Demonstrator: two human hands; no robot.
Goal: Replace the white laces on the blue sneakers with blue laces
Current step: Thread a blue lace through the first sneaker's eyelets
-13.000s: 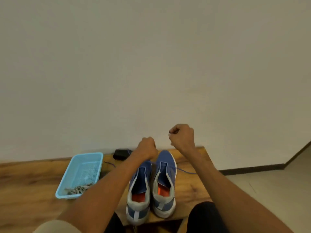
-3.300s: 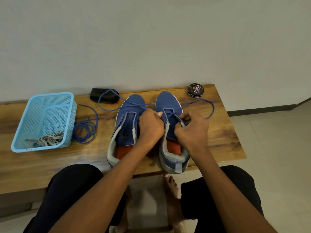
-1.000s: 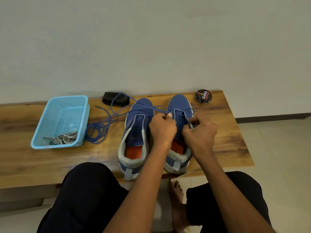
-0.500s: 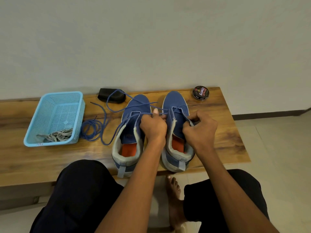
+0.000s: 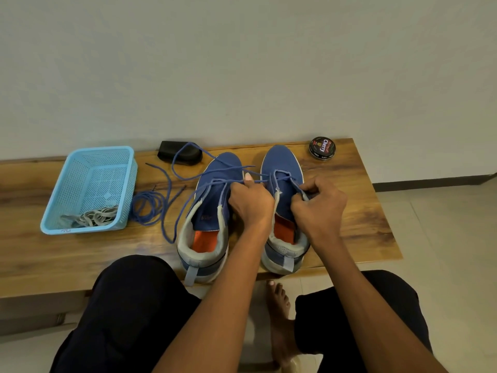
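Since the shot 0.5 s back, both hands had crept a bit toward the toe of the right-side shoe, and the loose lace on the left lay in much the same loops.

Long wooden bench w/ dark grain (image 5: 357, 211) stood against a plain pale wall (image 5: 242, 63); tiled floor lay to the right. Pair of blue knit sneakers w/ grey collars and orange insoles sat heels toward the person, prob. so the eyelets faced up for threading: left-side sneaker (image 5: 212, 211) carried no lacing I could make out, right-side sneaker (image 5: 282, 168) had blue lace crossed near the toe only.

Light blue perforated plastic basket (image 5: 61, 200) held the removed white laces (image 5: 91, 216), kept clear of the work. Left hand (image 5: 250, 203) was curled, pinching the thin blue lace (image 5: 193, 179) taut across the shoes. Right hand (image 5: 320, 205) pinched the other lace end at an eyelet. Spare coiled blue lace (image 5: 148, 208) waited beside the basket. Black oblong block, maybe a brush, (image 5: 180, 154) and round black polish tin (image 5: 322, 148) sat at the back edge.
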